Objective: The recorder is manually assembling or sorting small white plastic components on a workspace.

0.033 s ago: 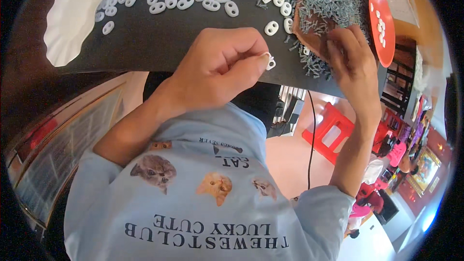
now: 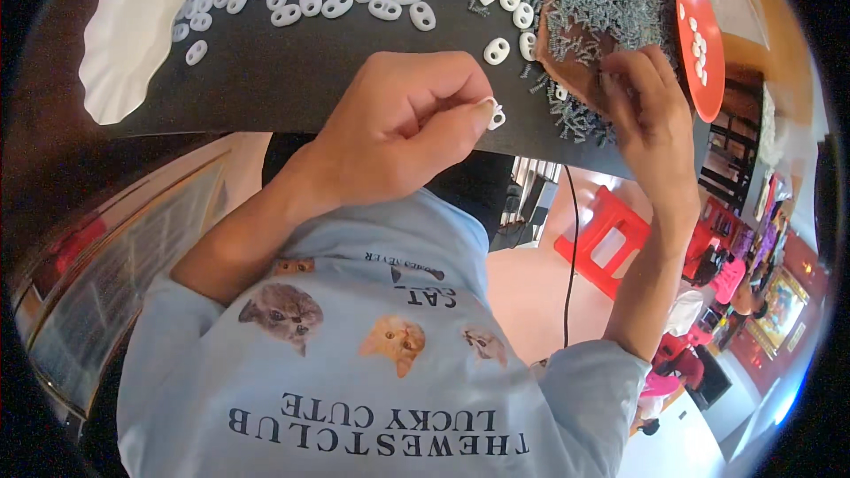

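Between the thumb and curled forefinger of my left hand sits a small white plastic piece with a round hole, its rest hidden by the fingers. My right hand is at the near right edge of a heap of small grey springs. Its fingers are bent together over the brown sheet under the springs; anything in them is out of sight. White oval pieces with two holes lie spread beyond my left hand, and a single one lies between my hands.
A white wavy-edged tray stands on the dark table at left. At right is a red plate with small white parts. Below the table edge are a black cable and a red stool. People are farther right.
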